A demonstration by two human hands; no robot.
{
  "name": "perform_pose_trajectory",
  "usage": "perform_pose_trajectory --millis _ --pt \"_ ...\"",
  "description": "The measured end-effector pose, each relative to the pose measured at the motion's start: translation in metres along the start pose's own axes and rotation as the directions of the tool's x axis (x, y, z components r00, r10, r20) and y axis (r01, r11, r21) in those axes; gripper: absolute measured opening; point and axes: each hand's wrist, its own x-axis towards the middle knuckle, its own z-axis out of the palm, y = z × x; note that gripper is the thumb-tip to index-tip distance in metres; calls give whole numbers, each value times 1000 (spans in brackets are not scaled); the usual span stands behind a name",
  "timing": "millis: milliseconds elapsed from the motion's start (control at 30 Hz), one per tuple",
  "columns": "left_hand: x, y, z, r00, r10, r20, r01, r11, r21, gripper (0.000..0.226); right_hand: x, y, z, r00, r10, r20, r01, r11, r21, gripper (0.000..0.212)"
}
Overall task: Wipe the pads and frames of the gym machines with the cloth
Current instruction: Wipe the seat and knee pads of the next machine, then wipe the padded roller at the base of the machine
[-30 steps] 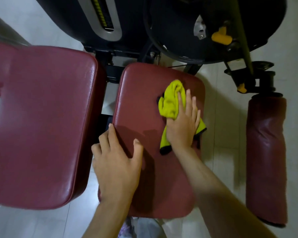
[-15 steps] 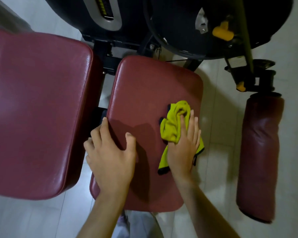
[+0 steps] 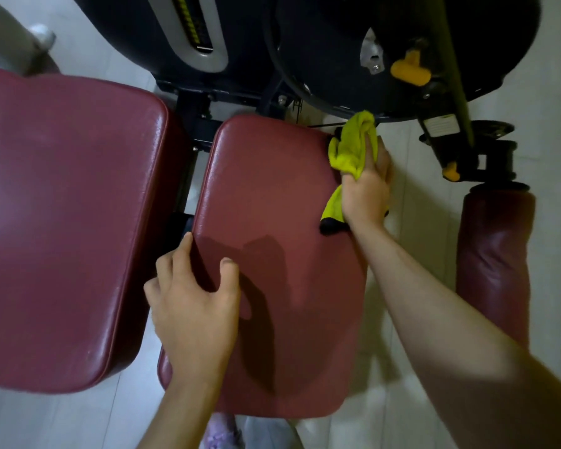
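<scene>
One yellow-green cloth point(image 3: 353, 147) with a dark hem is bunched at the far right corner of the middle pad point(image 3: 272, 196), a red seat cushion. Its upper end comes up to the lower rim of the dark round housing point(image 3: 321, 43) of the machine; I cannot tell if it touches there. Its lower end hangs out below the wrist, on the right edge of the pad.

The right hand point(image 3: 366, 192) holds the cloth, with the fingers closed around it and going down over the right side of the pad. The back of the hand faces up, and the forearm stretches forward from the lower right.

The left hand point(image 3: 195, 306) holds the left edge of the same pad, nearer to the person. Its thumb lies on the top surface, spread apart, and the fingers bend down over the side.

A larger red pad point(image 3: 65, 222) stands just beside on the left. A red roller pad point(image 3: 496, 260) is on the right, over the pale floor point(image 3: 412, 222), and a yellow knob point(image 3: 410, 71) sits on the housing.
</scene>
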Motion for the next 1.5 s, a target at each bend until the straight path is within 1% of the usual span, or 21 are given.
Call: perform_pose_trajectory --millis 100,200,367,467,533,600,667,733,800,900,1000,1033,1100,1200,1300,1433,1500 --pt "0 4 -4 1000 -5 15 5 1000 7 74 -41 5 0 999 -4 -37 6 999 33 79" --pt "-2 2 -5 999 10 35 -10 1000 8 70 -93 15 -2 997 -4 -76 11 996 85 79" --pt "-3 -9 -6 994 85 62 -88 995 52 70 -184 35 -3 993 31 -110 -23 997 76 86" --pt "-4 -14 -9 985 151 86 -159 983 93 74 -236 44 -3 992 21 -122 -12 997 72 83" --pt "-5 -23 -14 971 210 118 -220 973 76 75 -271 48 -3 992 34 -124 -21 995 99 76" --pt "-9 -35 -23 951 270 148 -275 961 18 73 -309 54 -3 993 29 -111 -15 992 127 71" --pt "-21 -49 -36 948 281 150 -277 960 -49 70 -346 66 -5 997 0 -77 9 992 123 67" --pt "-41 -66 -50 948 282 145 -273 959 -78 62 -380 80 -10 999 11 -30 -7 990 139 66" --pt "-68 -87 -66 933 306 188 -297 952 -75 56 -406 85 -24 999 39 35 -47 970 238 71" --pt "-114 -114 -95 881 375 287 -376 925 -55 58 -433 74 -59 989 75 124 -115 927 358 68" --pt "-163 -129 -127 812 445 376 -491 871 29 57 -461 57 -104 979 111 169 -169 909 382 60" --pt "-179 -130 -137 788 475 392 -534 844 53 54 -472 53 -120 975 126 185 -189 904 382 61" --pt "-211 -126 -156 762 508 401 -576 815 62 48 -496 46 -159 970 161 182 -223 890 399 61" --pt "-254 -103 -179 733 542 411 -610 791 44 42 -521 49 -221 965 176 195 -248 856 454 51" --pt "-297 -74 -200 691 575 439 -648 761 25 39 -538 57 -289 967 193 166 -250 849 465 43" --pt "-357 -30 -218 622 629 466 -703 711 -21 37 -553 75 -379 961 262 83 -271 851 449 52" --pt "-383 -7 -215 593 658 464 -729 683 -37 36 -554 93 -419 960 277 41 -265 851 453 51"
